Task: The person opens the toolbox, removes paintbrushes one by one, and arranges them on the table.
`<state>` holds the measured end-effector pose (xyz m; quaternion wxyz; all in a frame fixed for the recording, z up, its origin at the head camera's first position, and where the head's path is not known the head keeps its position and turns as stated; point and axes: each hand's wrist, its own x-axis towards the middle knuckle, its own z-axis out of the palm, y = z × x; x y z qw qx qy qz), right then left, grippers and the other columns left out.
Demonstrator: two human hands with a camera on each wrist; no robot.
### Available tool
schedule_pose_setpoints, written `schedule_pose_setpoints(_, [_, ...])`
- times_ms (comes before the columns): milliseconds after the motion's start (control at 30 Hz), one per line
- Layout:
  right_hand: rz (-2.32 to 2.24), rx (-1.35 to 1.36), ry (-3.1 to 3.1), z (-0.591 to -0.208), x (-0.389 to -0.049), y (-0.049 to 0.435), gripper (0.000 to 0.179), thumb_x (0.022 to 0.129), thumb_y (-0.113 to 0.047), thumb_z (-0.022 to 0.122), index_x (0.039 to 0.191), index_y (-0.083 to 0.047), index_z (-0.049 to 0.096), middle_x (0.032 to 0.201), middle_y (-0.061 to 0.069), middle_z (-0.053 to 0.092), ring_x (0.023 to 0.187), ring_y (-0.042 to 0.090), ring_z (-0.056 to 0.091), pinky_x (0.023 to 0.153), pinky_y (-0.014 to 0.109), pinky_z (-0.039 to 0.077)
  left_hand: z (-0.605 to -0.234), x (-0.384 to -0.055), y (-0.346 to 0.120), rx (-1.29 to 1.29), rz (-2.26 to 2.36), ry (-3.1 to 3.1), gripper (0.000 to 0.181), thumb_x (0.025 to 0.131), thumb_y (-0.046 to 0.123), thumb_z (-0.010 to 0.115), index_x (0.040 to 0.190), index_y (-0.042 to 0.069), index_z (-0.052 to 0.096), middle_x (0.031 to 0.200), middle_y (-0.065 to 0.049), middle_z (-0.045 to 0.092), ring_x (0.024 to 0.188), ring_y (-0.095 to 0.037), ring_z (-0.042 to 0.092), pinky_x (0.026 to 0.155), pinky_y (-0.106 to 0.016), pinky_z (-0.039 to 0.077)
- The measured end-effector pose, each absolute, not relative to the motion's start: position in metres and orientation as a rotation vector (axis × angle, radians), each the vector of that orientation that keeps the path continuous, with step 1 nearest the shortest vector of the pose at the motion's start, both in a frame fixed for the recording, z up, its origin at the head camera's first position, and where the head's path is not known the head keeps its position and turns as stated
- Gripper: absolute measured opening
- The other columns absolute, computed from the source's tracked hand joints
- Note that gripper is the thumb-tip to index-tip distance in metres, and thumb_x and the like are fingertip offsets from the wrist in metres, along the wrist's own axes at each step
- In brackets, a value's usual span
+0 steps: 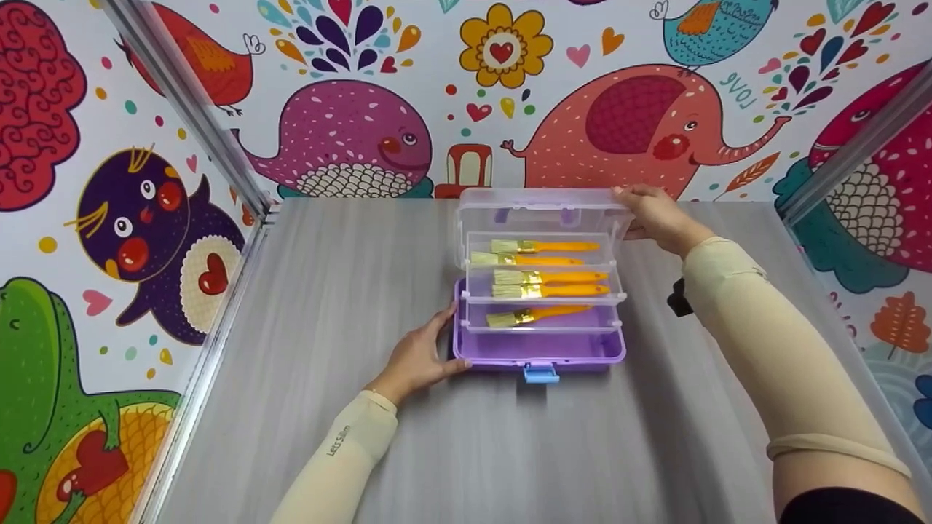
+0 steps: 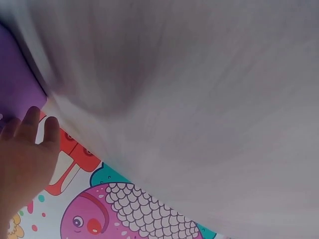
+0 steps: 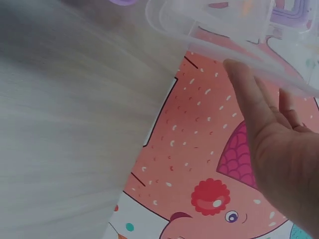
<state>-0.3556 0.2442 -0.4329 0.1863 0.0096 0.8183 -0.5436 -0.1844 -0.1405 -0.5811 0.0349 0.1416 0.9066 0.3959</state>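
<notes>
A purple storage box stands on the table with its translucent lid raised at the back. Stepped clear trays hold several paintbrushes with yellow handles and pale bristles. At the box's front left corner is my left hand, its thumb by the front rim and its fingers along the left side. The left wrist view shows those fingers fairly straight against the purple wall. My right hand grips the lid's right edge near its top corner, fingers at the clear rim.
A light blue latch hangs down at the box's front. Grey wood-grain table surrounds the box. Printed walls rise behind and at both sides, with metal corner posts. A small black object shows beside the right wrist.
</notes>
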Motion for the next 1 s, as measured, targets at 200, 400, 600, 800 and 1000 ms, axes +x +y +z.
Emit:
schedule_pose_setpoints(200, [-1.588,0.123,2.367,-0.442,-0.357,0.239,0.051,0.1,-0.051,0.05,0.129,-0.01,0.045,0.129,0.014,0.052,0.108,0.032,0.061,0.091,0.042,0.055,-0.581,-0.184,-0.141,0.422,1.212,2.782,0.102,0.072,0.04,0.086,0.156,0.012,0.035,0.149,-0.014,0.047,0.133,-0.034,0.048,0.11,-0.047,0.037])
schedule_pose_setpoints(400, [-1.677,0.246,2.476,-0.45,-0.362,0.231,0.032,0.103,-0.042,0.05,0.114,-0.012,0.047,0.118,0.01,0.049,0.1,0.024,0.051,0.086,0.043,0.057,-0.58,-0.184,-0.138,0.428,1.206,2.777,0.101,0.073,0.04,0.086,0.155,0.011,0.035,0.15,-0.014,0.046,0.133,-0.035,0.047,0.11,-0.047,0.036])
schedule_pose_setpoints(600, [-1.751,0.236,2.434,-0.453,-0.364,0.232,0.043,0.101,-0.048,0.051,0.121,-0.01,0.05,0.122,0.011,0.052,0.112,0.03,0.056,0.094,0.047,0.053,-0.579,-0.184,-0.139,0.418,1.186,2.784,0.1,0.073,0.042,0.085,0.155,0.012,0.036,0.148,-0.015,0.048,0.131,-0.036,0.049,0.109,-0.048,0.038])
schedule_pose_setpoints(800, [-1.735,0.213,2.389,-0.456,-0.364,0.231,0.061,0.1,-0.053,0.049,0.138,-0.006,0.046,0.134,0.017,0.047,0.114,0.03,0.053,0.1,0.046,0.049,-0.58,-0.184,-0.142,0.404,1.173,2.781,0.1,0.073,0.043,0.084,0.156,0.014,0.036,0.147,-0.015,0.049,0.13,-0.036,0.049,0.108,-0.048,0.039])
schedule_pose_setpoints(1000, [-1.751,0.218,2.361,-0.46,-0.368,0.232,0.063,0.102,-0.052,0.045,0.147,-0.007,0.043,0.141,0.017,0.047,0.119,0.032,0.053,0.103,0.045,0.047,-0.58,-0.185,-0.141,0.411,1.179,2.782,0.101,0.072,0.044,0.084,0.156,0.013,0.036,0.147,-0.015,0.05,0.129,-0.036,0.05,0.107,-0.048,0.04])
